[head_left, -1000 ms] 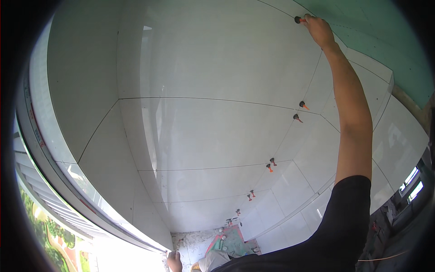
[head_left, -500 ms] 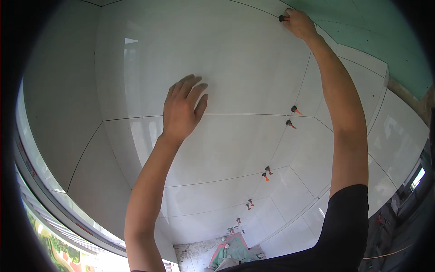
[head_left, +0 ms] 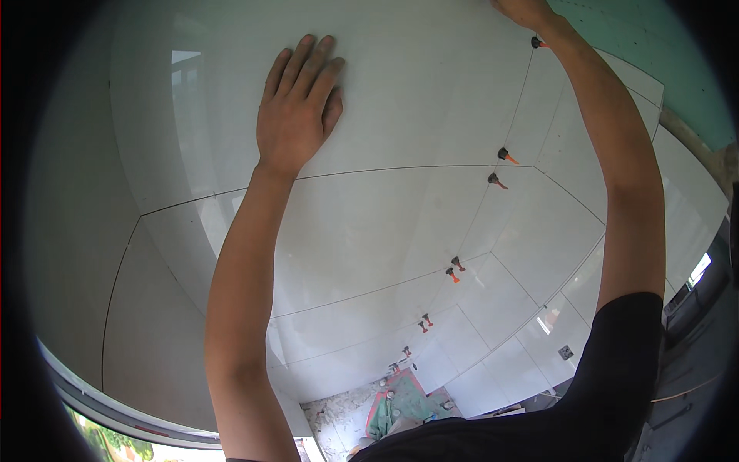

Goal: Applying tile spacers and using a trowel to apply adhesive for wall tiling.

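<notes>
My left hand [head_left: 296,108] lies with its fingers stretched out against a large glossy white wall tile [head_left: 416,92], above a dark horizontal joint. It holds nothing. My right hand [head_left: 526,11] reaches to the top edge of the picture, by the tile's upper right side; its fingers are cut off, so what they hold is hidden. Just below that wrist, a black tile leveling clip with a red handle [head_left: 536,43] sits on the vertical joint. Two more clips with orange-red handles, an upper one [head_left: 504,155] and a lower one [head_left: 494,179], flank the joint crossing.
Further down the same joint are several more clips [head_left: 453,274]. Green wall [head_left: 616,27] shows at upper right. Below lie a dusty floor [head_left: 331,420] and a green cloth-like heap [head_left: 400,400]. A window frame [head_left: 115,420] curves along the lower left.
My left hand has moved up and now lies flatter on the tile. My right hand, earlier gripping a clip at the tile's edge, has passed partly out of the picture. The view has shifted.
</notes>
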Tool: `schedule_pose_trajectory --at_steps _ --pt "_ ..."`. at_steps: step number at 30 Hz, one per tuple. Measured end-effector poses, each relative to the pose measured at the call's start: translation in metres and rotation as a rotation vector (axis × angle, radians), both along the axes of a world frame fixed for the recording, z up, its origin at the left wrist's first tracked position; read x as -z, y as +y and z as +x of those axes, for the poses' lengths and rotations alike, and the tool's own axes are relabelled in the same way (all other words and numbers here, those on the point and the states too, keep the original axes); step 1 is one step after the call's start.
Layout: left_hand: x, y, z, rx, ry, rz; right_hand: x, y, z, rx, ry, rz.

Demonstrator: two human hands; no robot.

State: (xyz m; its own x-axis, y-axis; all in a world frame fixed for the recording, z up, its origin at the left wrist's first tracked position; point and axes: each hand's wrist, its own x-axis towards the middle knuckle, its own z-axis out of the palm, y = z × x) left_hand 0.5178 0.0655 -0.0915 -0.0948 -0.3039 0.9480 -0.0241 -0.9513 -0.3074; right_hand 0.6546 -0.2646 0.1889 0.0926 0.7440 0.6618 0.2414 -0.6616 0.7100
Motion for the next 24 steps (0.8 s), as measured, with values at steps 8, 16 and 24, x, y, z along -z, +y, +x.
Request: schedule_pose_trajectory --at_steps 8,16,24 --pt "0.0 -0.005 0.007 0.057 -0.046 -0.002 0.006 -0.011 0.006 0.031 -0.272 -0.037" --pt "0.003 -0.013 0.006 0.025 -0.062 -0.039 0.009 -0.025 -0.025 -0.196 0.485 0.811" --pt "0.009 0.0 0.0 -0.038 -0.03 -0.057 0.022 -0.004 -0.049 -0.003 0.223 0.596"
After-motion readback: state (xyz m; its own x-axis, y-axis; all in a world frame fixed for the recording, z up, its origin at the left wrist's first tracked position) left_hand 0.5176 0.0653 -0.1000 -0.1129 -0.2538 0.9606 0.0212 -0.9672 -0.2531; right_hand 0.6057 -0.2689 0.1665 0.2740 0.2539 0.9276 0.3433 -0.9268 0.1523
